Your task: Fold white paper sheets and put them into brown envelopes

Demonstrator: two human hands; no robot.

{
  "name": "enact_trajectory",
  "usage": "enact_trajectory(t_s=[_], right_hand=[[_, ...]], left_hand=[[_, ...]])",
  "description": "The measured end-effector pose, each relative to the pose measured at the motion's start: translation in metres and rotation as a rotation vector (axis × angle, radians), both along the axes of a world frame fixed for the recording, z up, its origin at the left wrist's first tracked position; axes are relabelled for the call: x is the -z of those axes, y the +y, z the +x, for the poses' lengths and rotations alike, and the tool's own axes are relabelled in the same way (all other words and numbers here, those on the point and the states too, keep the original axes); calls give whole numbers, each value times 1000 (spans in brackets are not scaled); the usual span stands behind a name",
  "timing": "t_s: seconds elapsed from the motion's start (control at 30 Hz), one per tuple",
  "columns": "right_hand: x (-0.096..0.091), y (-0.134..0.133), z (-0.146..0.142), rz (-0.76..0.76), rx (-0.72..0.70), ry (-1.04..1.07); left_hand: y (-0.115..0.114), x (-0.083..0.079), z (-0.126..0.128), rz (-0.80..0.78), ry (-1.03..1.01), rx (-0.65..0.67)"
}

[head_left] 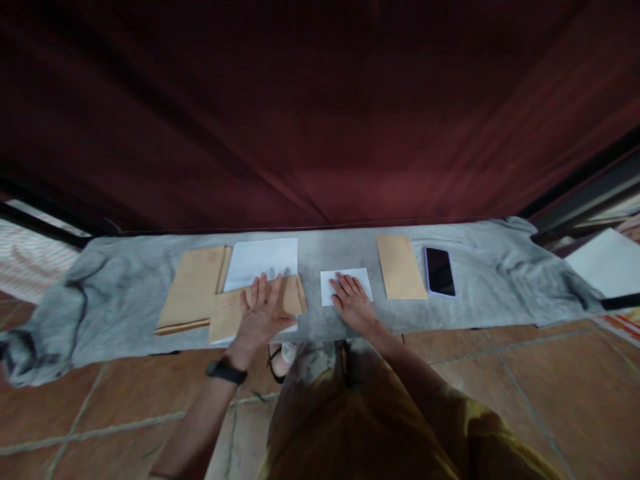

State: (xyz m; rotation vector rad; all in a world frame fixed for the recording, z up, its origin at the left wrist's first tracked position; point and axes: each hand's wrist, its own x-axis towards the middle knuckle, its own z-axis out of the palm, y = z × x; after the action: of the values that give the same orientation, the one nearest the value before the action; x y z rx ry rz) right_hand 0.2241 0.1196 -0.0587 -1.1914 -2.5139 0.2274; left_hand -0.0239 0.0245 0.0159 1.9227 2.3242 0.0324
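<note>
My left hand, with a dark band on its wrist, lies with fingers spread on brown envelopes that overlap white paper sheets. Under the outstretched fingers of my right hand is a small folded-looking white paper, flat on the grey cloth. To the right of that hand a single brown envelope lies apart from it. A stack of brown envelopes sits left of my left hand, its edge close to the overlapping ones.
A phone with a pale purple case lies right of the single envelope. Grey cloth covers the narrow bench. Behind it hangs a dark red fabric. Dark metal bars flank both sides. Tiled floor lies below.
</note>
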Motion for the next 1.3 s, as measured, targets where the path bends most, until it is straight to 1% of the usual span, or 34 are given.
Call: enact_trajectory(t_s=[0.07, 0.1, 0.17, 0.23, 0.37, 0.5, 0.57, 0.63, 0.7, 0.73, 0.77, 0.83, 0.93, 1.0, 1.07, 1.17, 1.23, 1.3], right_hand=[[0, 0, 0, 2, 3, 5], [0, 0, 0, 3, 2, 8], [0, 0, 0, 3, 1, 12], [0, 0, 1, -2, 0, 10], [-1, 0, 0, -18, -6, 4], [-1, -1, 1, -31, -4, 30], [-3, 0, 2, -46, -1, 78], [-7, 1, -2, -81, 9, 169], [-15, 2, -13, -170, 19, 300], [-18, 3, -21, -247, 24, 372], [-22, 3, -32, -341, 33, 444], [-27, 1, -55, -596, 63, 552], [-29, -4, -86, -719, 44, 556], [-28, -7, -99, -772, 16, 555], [-29, -6, -105, -847, 8, 585], [-37, 0, -101, -943, 7, 633], [-49, 4, -93, -975, -20, 635], [-63, 6, -81, -1039, -71, 644]], left_hand=[[9, -4, -25, -150, -18, -20], [12, -6, -34, -212, -27, -9], [16, -9, -43, -300, -45, 25], [17, -12, -45, -340, -55, 57], [17, -15, -45, -349, -44, 73], [18, -10, -51, -315, -70, 105], [19, -6, -55, -301, -82, 117], [20, -2, -59, -280, -81, 133], [20, 1, -61, -249, -68, 147], [20, 2, -61, -233, -60, 150], [20, 3, -61, -217, -53, 152], [19, 3, -60, -190, -52, 161], [15, 1, -58, -147, -54, 163], [11, 0, -57, -99, -39, 157], [8, -3, -57, -32, -15, 175], [2, -12, -53, 97, 30, 234], [-1, -22, -45, 174, 55, 283], [-5, -34, -32, 221, 71, 332]])
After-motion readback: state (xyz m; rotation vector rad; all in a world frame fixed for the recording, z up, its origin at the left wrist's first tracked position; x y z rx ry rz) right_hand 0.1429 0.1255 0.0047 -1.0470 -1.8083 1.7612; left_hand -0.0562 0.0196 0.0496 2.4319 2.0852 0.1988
